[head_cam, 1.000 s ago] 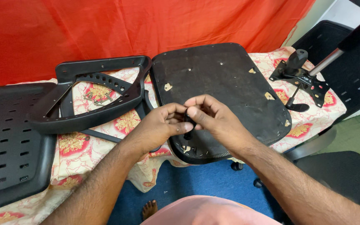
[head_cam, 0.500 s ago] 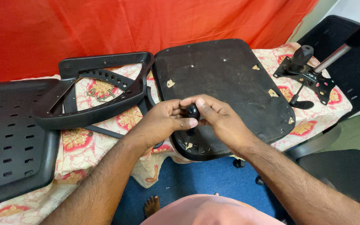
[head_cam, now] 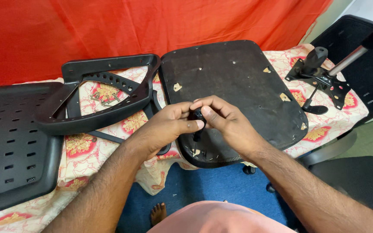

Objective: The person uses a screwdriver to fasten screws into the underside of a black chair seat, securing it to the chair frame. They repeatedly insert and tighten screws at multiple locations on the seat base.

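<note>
My left hand (head_cam: 165, 126) and my right hand (head_cam: 226, 121) meet over the near edge of a black chair seat pan (head_cam: 238, 82) lying upside down on the table. Both pinch a small black tool or bolt (head_cam: 197, 125) that points down at the pan. Only its dark tip and shaft show between my fingers.
A black armrest frame (head_cam: 104, 97) lies left of the pan, with several loose screws (head_cam: 102, 98) inside it. A perforated black chair back (head_cam: 9, 142) fills the far left. A metal tilt mechanism (head_cam: 320, 75) with a lever sits right. A flowered cloth (head_cam: 83, 151) covers the table.
My two hands stayed together over the pan's near edge and turned slightly, and more of the small black piece now shows between the fingers. The view shifted a little.
</note>
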